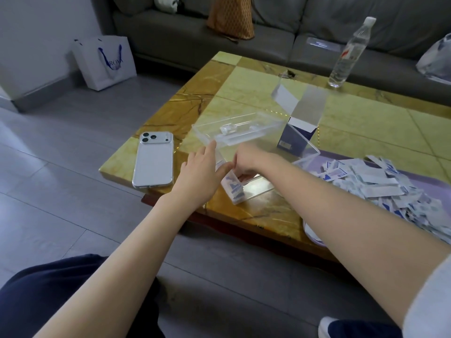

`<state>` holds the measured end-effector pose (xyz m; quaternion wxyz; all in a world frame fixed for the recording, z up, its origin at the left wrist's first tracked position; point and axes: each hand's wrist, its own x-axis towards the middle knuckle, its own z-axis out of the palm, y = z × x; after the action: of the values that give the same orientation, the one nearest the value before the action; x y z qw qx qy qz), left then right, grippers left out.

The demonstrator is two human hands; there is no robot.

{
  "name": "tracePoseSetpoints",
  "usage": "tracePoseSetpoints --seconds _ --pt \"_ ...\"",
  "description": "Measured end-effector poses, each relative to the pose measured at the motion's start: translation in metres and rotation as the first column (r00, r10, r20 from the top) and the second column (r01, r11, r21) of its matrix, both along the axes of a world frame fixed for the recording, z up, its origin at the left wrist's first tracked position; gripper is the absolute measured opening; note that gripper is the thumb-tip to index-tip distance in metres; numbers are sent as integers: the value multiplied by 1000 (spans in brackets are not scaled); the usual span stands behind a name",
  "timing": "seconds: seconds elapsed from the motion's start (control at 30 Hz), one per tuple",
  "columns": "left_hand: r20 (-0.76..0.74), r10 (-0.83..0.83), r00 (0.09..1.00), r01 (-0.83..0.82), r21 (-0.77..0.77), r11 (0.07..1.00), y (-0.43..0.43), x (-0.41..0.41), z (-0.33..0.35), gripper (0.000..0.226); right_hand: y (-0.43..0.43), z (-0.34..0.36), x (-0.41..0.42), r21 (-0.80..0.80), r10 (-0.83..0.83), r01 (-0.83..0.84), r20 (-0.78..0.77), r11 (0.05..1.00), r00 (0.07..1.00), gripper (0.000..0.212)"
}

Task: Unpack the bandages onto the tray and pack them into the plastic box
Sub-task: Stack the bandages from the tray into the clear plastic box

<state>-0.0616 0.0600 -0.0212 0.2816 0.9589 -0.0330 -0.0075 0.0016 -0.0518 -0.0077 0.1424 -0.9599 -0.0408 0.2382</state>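
Observation:
A clear plastic box (258,189) lies open on the table's near edge, its lid (234,129) raised behind it. A few white-and-blue bandages (234,189) stand packed against its left wall. My left hand (202,174) rests on that wall with straight fingers. My right hand (246,162) reaches into the box, fingers curled down by the bandages; what they hold is hidden. A big heap of loose bandages (380,184) covers the purple tray (424,176) at the right. The opened blue-and-white bandage carton (296,132) stands behind the box.
A white phone (153,159) lies face down at the table's left corner. A clear water bottle (349,52) stands at the far right of the table (366,118). Behind are a grey sofa (170,37) and a white paper bag (105,62) on the floor.

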Motion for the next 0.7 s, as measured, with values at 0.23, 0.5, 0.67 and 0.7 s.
tracePoseSetpoints --seconds 0.23,0.5,0.67,0.7 --pt "-24 17 1000 -16 42 999 -2 -1 4 67 1 -2 3 -50 -7 6 -7 999 1000 22" --pt "-62 17 998 -17 -5 1000 -3 1 6 67 -1 4 0 -48 -25 20 -93 999 995 27" --pt "-72 20 997 -21 -23 1000 -3 1 6 67 -1 5 -3 21 -45 47 -79 999 996 13" --pt "-74 20 997 -22 -26 999 -3 1 5 67 -1 5 -2 20 -35 36 -82 999 996 16"
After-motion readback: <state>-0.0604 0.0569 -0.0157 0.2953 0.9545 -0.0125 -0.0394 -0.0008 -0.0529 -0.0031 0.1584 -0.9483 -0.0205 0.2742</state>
